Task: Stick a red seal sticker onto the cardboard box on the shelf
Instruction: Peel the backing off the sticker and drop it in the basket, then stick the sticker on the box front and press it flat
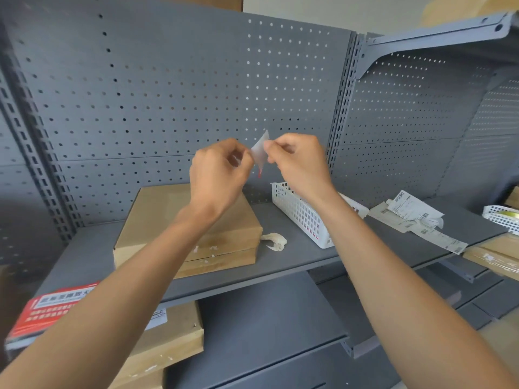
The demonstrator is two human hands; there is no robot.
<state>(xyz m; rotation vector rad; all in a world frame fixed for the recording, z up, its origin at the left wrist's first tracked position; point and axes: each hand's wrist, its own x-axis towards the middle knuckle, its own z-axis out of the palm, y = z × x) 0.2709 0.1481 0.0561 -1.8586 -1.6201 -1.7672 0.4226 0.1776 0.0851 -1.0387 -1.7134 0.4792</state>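
Cardboard box (179,220) sits on grey metal shelf (295,256) before pegboard (168,94).

There is a single view, from a wide-angle camera worn on the person's head. It faces forward and slightly down at a grey shelf (295,259), standing close, within arm's reach of it. The shelf board crosses the middle of the frame, and the perforated back panel (168,94) above the shelf fills the upper half. Both forearms enter from the bottom corners and meet above the shelf near the centre. Below the shelf, lower boards show at the bottom edge. Straight lines bend toward the frame's edges.
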